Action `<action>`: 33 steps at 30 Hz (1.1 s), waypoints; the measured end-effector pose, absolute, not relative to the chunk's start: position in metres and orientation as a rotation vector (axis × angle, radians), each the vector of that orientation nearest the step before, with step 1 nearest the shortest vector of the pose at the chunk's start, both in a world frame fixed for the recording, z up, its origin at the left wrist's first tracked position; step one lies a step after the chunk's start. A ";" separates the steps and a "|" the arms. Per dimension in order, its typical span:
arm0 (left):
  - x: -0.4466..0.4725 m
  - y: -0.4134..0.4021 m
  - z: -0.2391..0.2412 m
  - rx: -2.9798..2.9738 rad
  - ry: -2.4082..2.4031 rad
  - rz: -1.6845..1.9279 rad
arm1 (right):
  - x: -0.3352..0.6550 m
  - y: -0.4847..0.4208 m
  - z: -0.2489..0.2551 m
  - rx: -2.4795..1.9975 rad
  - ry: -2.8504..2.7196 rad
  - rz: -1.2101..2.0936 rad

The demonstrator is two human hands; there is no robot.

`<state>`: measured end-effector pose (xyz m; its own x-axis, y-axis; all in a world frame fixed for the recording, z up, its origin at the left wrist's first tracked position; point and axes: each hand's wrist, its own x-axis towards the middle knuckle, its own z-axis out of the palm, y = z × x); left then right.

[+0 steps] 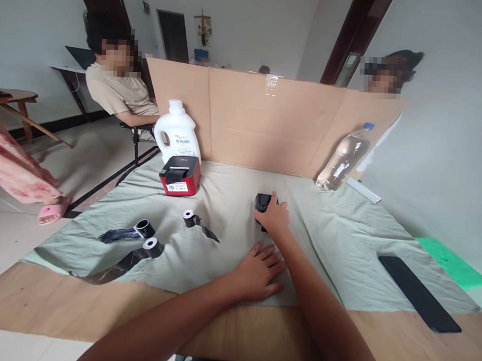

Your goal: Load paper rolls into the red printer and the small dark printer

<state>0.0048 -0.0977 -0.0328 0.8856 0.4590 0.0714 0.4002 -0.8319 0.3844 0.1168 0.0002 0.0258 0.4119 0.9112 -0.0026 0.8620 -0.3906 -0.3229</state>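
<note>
A small black boxy device [263,201] sits on the green cloth, its exact kind not clear. My right hand [277,218] grips it from the right, covering part of it, with one finger stretched along its far side. My left hand [259,270] lies flat on the cloth nearer to me, fingers spread and holding nothing. To the left are several rolls: a small roll [188,218] with a dark strip trailing right, a black roll [144,228] with a crumpled dark strip, and another roll [152,247] whose long dark strip runs toward the cloth's front edge.
A red and black label printer [180,176] stands before a white detergent jug [178,132]. Behind is a cardboard screen [263,123]; a clear bottle [346,158] leans at its right. A dark flat bar [420,292] lies at right. Other people are beyond the table.
</note>
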 end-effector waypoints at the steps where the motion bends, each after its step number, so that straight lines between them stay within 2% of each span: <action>1: 0.005 -0.098 -0.033 2.694 0.633 0.231 | 0.116 -0.001 0.024 -2.406 -1.542 0.245; 6: 0.003 -0.098 -0.037 2.682 0.624 0.281 | 0.131 -0.007 0.029 -2.373 -1.593 0.325; 10: 0.003 -0.097 -0.037 2.668 0.601 0.402 | 0.168 -0.004 0.030 -2.163 -1.614 0.402; 15: 0.004 -0.088 -0.031 2.381 0.768 0.823 | 0.209 0.018 -0.010 -1.764 -1.364 0.490; 19: 0.005 -0.077 -0.033 2.087 0.957 1.106 | 0.213 0.024 -0.042 -1.623 -1.199 0.495; 28: 0.014 -0.034 -0.034 1.618 1.279 1.223 | 0.208 0.024 -0.049 -1.510 -1.370 0.494; 33: 0.032 0.009 -0.040 1.510 1.236 1.162 | 0.206 0.025 -0.051 -1.565 -1.491 0.470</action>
<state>0.0322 0.0094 -0.0401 0.0825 0.9862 0.1436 0.2035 -0.1578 0.9663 0.2063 0.0252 -0.0513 0.2014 0.9325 0.2999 0.5918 0.1281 -0.7958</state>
